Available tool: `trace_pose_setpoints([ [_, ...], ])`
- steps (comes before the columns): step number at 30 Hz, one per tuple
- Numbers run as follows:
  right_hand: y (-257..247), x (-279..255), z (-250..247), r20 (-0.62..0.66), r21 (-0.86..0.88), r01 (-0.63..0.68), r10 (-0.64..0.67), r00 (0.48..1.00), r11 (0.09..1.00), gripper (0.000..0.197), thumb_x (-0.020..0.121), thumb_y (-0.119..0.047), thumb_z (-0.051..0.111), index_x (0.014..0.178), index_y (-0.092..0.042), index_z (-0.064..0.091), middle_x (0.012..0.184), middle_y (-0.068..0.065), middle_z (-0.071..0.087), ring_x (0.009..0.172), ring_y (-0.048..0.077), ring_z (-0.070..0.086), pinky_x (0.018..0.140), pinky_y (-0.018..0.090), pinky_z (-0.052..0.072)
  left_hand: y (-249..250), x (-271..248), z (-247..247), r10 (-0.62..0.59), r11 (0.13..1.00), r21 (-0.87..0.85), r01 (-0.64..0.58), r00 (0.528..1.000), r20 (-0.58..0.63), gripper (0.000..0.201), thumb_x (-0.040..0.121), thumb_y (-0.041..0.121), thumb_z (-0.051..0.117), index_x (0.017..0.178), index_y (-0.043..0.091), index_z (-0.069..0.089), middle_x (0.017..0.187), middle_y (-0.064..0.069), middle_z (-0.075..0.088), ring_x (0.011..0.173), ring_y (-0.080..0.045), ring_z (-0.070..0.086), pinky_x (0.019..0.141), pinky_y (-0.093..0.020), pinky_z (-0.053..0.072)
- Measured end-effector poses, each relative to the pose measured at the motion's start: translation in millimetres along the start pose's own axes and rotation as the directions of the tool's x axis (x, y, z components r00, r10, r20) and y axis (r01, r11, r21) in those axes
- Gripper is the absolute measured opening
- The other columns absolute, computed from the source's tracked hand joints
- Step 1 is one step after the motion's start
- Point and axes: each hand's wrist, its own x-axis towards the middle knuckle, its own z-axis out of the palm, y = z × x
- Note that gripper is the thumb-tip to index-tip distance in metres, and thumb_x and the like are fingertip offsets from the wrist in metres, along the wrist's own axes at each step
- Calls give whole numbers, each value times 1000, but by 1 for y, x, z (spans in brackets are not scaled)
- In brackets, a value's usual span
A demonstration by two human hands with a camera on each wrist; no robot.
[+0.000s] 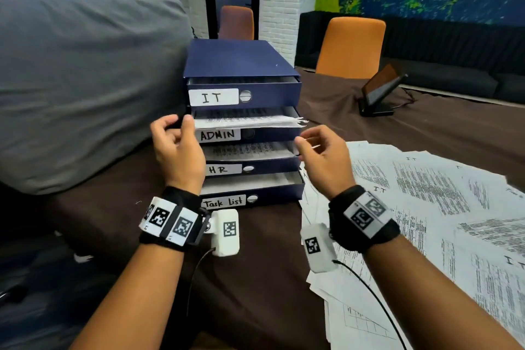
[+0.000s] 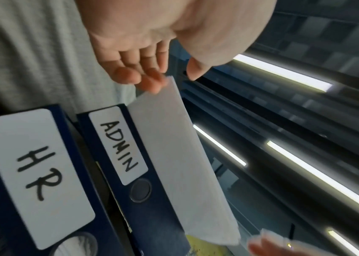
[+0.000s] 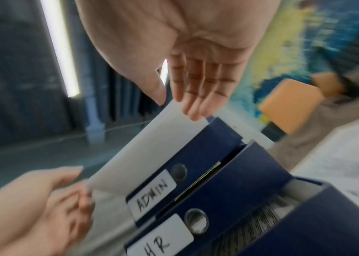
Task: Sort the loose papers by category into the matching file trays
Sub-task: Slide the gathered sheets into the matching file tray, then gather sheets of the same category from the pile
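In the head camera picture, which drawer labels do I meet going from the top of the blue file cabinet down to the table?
IT label → ADMIN label → HR label → Task List label.

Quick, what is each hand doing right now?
Left hand: open, fingertips touching the paper stack in the ADMIN tray.
Right hand: open, fingertips at the stack's other end.

Matt navy card trays [image 1: 272, 96], white paper sheets [image 1: 426, 193], brown cloth tabletop [image 1: 255, 278].
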Motion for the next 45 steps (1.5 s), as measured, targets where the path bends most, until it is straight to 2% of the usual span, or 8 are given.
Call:
trace_pose_setpoints([
  [5, -25, -15, 33, 73, -178, 455, -449, 890, 873, 13, 92, -26, 61, 96, -15, 65, 82, -5, 64, 72, 15, 60, 67, 33, 51, -7, -4, 26, 18, 1000, -1, -18, 972, 234, 25, 96, 31, 58, 73, 22, 63, 56, 1, 55, 49, -19, 51, 51, -30, 41],
  [8, -24, 10, 51, 284, -222, 219, -152, 947, 950, 37, 96, -34, 57, 131, -18, 56, 117, 0, 65, 106, 17, 62, 93, 36, 49, -10, -7, 37, -362, 908, -38, 417, 827, 430, 28, 102, 25, 53, 127, 14, 58, 95, -3, 71, 67, -15, 67, 56, -25, 50],
  [11, -14, 26, 53, 332, -280, 102, -4, 943, 955, 37, 96, -33, 59, 129, -16, 60, 125, 4, 65, 113, 19, 61, 100, 39, 47, -16, -7, 37, -426, 875, -14, 483, 786, 448, 46, 103, 24, 52, 147, 18, 41, 101, -4, 72, 70, -16, 68, 58, -24, 52],
  [19, 9, 12, 38, 308, -225, 111, -37, 951, 968, 19, 92, -28, 64, 105, -17, 70, 96, -2, 72, 87, 15, 66, 86, 36, 54, -16, -26, 48, -331, 940, 103, 324, 804, 494, 19, 103, 20, 52, 118, 16, 63, 94, -5, 72, 64, -14, 67, 54, -23, 49],
  [25, 33, 3, -2, 230, -243, -24, 82, 970, 970, 12, 90, -27, 66, 97, -19, 72, 91, 0, 72, 84, 15, 66, 82, 33, 55, -21, -58, 64, -355, 933, 182, 310, 714, 603, 13, 101, 21, 55, 106, 18, 67, 91, -4, 74, 64, -12, 66, 54, -21, 48],
  [31, 58, -17, -79, 31, -121, -342, 348, 937, 932, 7, 90, -20, 68, 84, -17, 68, 81, 2, 69, 76, 20, 68, 66, 29, 49, -41, -118, 103, -462, 886, 366, 284, 479, 746, 11, 98, 17, 60, 105, 13, 67, 95, -6, 73, 71, -15, 66, 57, -18, 46],
  [37, 83, -58, -190, -207, 259, -662, 710, 673, 703, 16, 93, -23, 66, 96, -8, 66, 91, 9, 67, 79, 23, 65, 61, 28, 47, -72, -186, 132, -504, 863, 501, 70, 182, 844, 31, 97, 27, 64, 125, 15, 61, 117, 0, 65, 100, -10, 62, 74, -16, 47],
  [45, 126, -87, -306, -525, -126, -824, 667, 528, 553, 43, 94, -30, 62, 120, 3, 65, 119, 15, 63, 117, 32, 59, 89, 32, 47, -52, -250, 150, -488, 844, 489, 219, -63, 871, 25, 97, 22, 64, 122, 18, 63, 118, -3, 68, 100, -15, 71, 86, -31, 57],
])
